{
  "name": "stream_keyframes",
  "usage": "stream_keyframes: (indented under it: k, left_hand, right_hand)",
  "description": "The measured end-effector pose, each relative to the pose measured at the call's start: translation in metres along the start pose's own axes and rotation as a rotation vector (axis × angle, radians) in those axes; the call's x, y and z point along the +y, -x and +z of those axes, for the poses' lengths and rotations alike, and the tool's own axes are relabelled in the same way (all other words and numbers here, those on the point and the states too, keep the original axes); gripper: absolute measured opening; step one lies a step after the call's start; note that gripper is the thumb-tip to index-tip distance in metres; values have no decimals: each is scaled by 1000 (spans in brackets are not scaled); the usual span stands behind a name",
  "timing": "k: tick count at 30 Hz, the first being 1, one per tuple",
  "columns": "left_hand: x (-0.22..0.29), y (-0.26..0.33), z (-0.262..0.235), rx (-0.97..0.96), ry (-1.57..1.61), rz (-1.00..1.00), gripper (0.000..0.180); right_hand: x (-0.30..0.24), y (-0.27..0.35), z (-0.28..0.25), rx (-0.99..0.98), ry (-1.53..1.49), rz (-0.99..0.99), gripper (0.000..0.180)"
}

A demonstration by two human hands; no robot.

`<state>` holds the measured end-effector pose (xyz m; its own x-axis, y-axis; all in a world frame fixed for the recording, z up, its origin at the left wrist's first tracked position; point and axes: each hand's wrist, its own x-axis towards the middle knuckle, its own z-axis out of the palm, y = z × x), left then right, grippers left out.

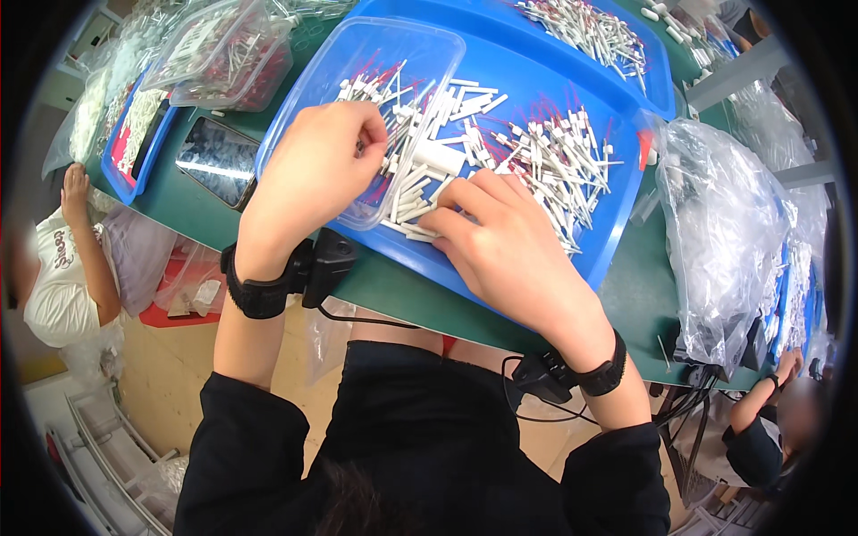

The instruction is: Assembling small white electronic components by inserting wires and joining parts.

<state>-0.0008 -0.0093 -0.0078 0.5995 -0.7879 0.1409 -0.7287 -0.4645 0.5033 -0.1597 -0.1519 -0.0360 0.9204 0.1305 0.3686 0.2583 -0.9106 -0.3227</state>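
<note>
My left hand (326,156) is curled over a clear plastic box (402,36), its fingertips drawn together; whatever they pinch is hidden. Inside the box lie white connector pieces with thin red wires (371,87). My right hand (509,237) bends down into the blue tray (545,67), thumb and forefinger close together at loose white tubes (413,204); anything between them cannot be made out. Just beyond those fingers lies a thicker white cylinder (438,159). To its right is a heap of white wired pieces (559,165). Black straps with small devices circle both wrists.
A dark phone (217,161) lies left of the tray on the green table (384,290). Filled clear containers (237,67) stand behind it. Another blue tray (660,62) is at the back. Clear plastic bags (719,223) crowd the right. Other people sit at both sides.
</note>
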Motion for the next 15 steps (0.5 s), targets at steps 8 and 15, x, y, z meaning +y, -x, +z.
stream_keyframes:
  k: [8, 15]
  left_hand:
    - [2, 0, -10, 123, 94, -238, 16]
    - [-2, 9, -15, 269, 482, -2, 16]
  right_hand:
    - [-1, 1, -6, 47, -63, 9, 7]
    - [3, 2, -28, 244, -355, 245, 10]
